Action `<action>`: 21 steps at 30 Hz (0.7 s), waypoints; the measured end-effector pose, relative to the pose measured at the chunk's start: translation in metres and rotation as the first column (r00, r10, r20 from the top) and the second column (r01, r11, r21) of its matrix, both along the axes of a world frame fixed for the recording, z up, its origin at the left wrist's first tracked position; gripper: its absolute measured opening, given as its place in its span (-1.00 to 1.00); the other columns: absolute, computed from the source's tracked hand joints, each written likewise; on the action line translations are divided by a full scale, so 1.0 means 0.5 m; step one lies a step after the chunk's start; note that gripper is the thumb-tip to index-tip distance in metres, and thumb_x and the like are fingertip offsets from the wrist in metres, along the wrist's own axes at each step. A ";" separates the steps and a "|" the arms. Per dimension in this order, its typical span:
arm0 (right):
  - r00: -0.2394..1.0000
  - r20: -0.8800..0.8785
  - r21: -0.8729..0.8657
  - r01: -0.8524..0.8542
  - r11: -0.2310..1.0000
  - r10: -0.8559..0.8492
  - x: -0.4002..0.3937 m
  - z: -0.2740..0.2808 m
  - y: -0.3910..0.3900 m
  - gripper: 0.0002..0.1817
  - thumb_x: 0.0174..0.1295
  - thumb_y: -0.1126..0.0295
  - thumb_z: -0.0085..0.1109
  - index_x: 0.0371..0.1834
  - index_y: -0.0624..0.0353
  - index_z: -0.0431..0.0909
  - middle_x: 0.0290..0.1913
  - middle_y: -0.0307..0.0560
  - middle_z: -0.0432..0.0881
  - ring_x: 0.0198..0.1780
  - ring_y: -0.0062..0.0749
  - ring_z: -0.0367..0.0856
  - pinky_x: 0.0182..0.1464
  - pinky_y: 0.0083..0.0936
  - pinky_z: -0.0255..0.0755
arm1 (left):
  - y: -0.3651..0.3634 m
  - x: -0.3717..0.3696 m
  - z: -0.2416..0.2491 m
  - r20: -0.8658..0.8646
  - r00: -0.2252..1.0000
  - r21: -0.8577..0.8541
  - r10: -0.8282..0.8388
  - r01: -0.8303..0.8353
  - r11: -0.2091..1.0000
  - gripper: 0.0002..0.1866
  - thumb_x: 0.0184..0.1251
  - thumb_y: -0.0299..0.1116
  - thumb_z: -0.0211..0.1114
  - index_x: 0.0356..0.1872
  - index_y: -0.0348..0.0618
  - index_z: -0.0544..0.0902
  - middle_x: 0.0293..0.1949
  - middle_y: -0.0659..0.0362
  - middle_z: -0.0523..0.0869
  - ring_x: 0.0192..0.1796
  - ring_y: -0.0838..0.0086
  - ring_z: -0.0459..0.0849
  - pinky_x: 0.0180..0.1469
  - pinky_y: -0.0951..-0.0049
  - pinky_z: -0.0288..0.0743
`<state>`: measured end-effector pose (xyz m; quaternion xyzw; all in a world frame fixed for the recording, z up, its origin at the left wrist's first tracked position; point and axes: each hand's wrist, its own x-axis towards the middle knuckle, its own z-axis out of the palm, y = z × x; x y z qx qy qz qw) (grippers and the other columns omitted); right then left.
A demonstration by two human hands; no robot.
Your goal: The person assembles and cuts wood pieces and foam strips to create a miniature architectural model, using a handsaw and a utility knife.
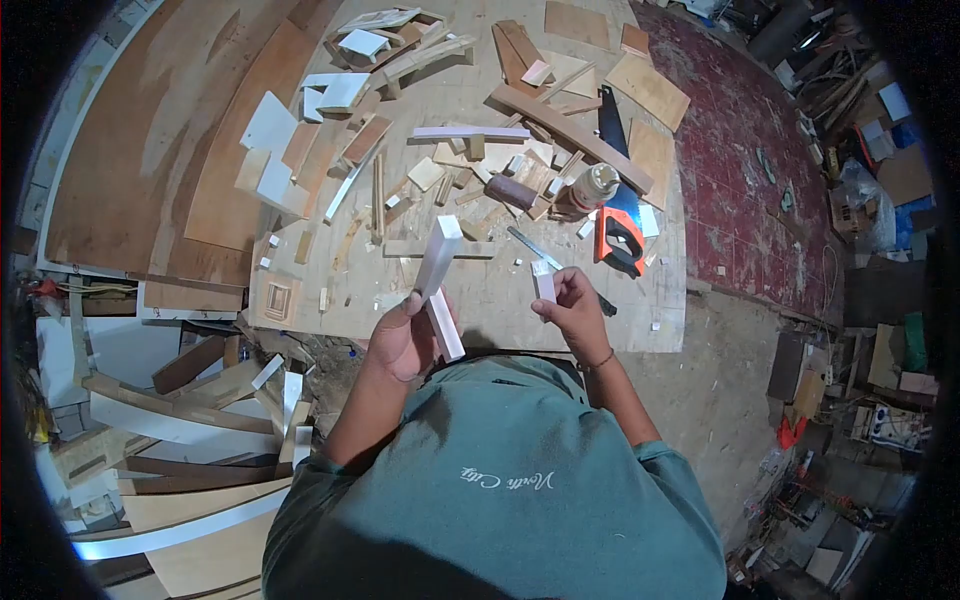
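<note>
My left hand (398, 345) is closed around a white-faced wooden piece made of two lengths. Its upper length (440, 250) points up over the table, and its lower length (445, 328) slants down toward my shirt, the two meeting at my fingers. Held between thumb and fingers of my right hand (573, 312) is a small pale wooden block (543, 283), upright and apart from the left piece. Just beyond the block lies a thin metal blade (530, 245), its dark handle (607, 306) beside my right hand.
On the wooden worktable (640, 325) lie a handsaw with an orange handle (622, 240), a glue bottle (596, 188), a brown cylinder (511, 192) and a long plank (575, 137). Many offcuts are scattered around. Large boards (150, 130) lean at left; curved pieces (185, 420) are stacked below.
</note>
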<state>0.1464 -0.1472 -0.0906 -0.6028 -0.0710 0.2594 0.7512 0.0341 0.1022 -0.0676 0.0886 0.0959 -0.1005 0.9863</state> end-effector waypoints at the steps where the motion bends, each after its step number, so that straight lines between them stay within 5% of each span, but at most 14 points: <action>1: 1.000 0.002 -0.002 0.002 1.000 -0.002 0.000 0.041 -0.004 -0.67 0.06 0.52 0.43 -0.25 0.19 0.40 -0.36 -0.20 0.57 -0.38 -0.62 0.53 -0.38 -0.66 0.45 | -0.009 0.001 -0.004 0.007 1.000 0.009 -0.003 0.003 1.000 -0.55 0.32 -0.19 0.30 0.12 -0.24 0.48 -0.09 -0.02 0.68 -0.02 0.17 0.69 0.06 0.07 0.62; 4: 0.998 0.021 -0.025 -0.058 0.998 0.058 -0.004 0.139 -0.028 -0.60 0.11 0.45 0.42 -0.04 0.23 0.44 -0.28 -0.25 0.55 -0.27 -0.63 0.50 -0.28 -0.67 0.44 | -0.041 0.004 0.004 0.008 1.000 0.119 -0.007 0.006 0.993 -0.50 0.27 -0.20 0.36 0.14 -0.25 0.48 -0.07 -0.01 0.67 -0.01 0.15 0.68 0.05 0.09 0.62; 8: 0.989 0.103 0.068 -0.112 0.991 0.104 -0.010 0.169 -0.067 -0.70 0.22 0.45 0.32 -0.08 0.24 0.41 -0.13 -0.18 0.53 -0.10 -0.57 0.49 -0.02 -0.58 0.41 | -0.090 0.029 0.053 0.057 0.998 0.258 -0.020 0.004 0.966 -0.58 0.23 -0.29 0.39 0.06 -0.23 0.53 -0.12 0.01 0.69 -0.04 0.19 0.71 0.04 0.12 0.62; 18: 0.990 0.057 0.112 -0.135 0.984 0.129 -0.009 0.221 -0.165 -0.72 0.35 0.45 0.12 0.04 0.26 0.32 -0.20 -0.16 0.50 -0.17 -0.58 0.52 -0.08 -0.53 0.50 | -0.203 0.076 0.100 0.095 0.994 0.504 -0.055 0.000 0.864 -0.62 0.25 -0.39 0.36 0.05 -0.30 0.52 -0.12 -0.04 0.70 -0.05 0.23 0.72 0.05 0.18 0.63; 21: 0.988 0.122 0.106 -0.107 0.989 0.094 -0.009 0.221 -0.192 -0.71 0.34 0.47 0.12 0.06 0.26 0.32 -0.20 -0.16 0.52 -0.18 -0.60 0.53 -0.11 -0.56 0.50 | -0.233 0.089 0.102 0.036 0.998 0.608 -0.048 0.016 0.794 -0.53 0.16 -0.28 0.45 0.01 -0.31 0.52 -0.15 -0.07 0.71 -0.08 0.18 0.73 0.05 0.16 0.62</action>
